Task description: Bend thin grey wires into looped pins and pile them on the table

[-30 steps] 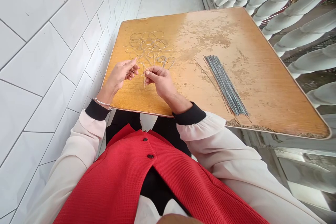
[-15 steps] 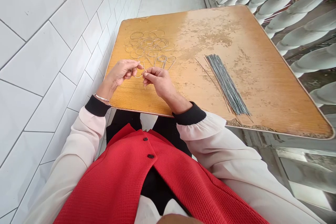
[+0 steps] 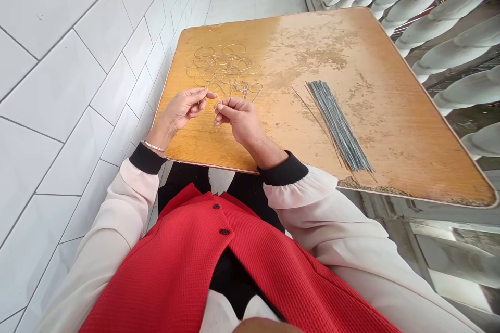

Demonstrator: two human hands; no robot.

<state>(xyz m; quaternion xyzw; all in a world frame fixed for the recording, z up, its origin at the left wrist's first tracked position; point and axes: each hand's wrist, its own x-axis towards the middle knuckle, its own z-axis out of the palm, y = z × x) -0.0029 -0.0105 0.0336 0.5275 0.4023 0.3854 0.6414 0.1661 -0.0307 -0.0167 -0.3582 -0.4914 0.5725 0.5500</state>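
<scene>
Thin wire point(image 3: 215, 116) pinched btw both hands, above near-left part of table point(image 3: 375, 41).
L hand point(image 3: 182, 111) & R hand point(image 3: 239, 117): fingertips closed on it. Bent loops point(image 3: 222, 67) just beyond; straight wire bundle point(image 3: 338, 125) well to R.

Held wire point(image 3: 214, 123) too thin to trace, balusters point(image 3: 449, 31) cut by right edge

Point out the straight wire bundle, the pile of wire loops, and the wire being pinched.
straight wire bundle point(image 3: 339, 127), head view, middle of the bundle.
pile of wire loops point(image 3: 222, 67), head view, centre of the tangle.
pinched wire point(image 3: 215, 120), head view, its lower free end.
</scene>
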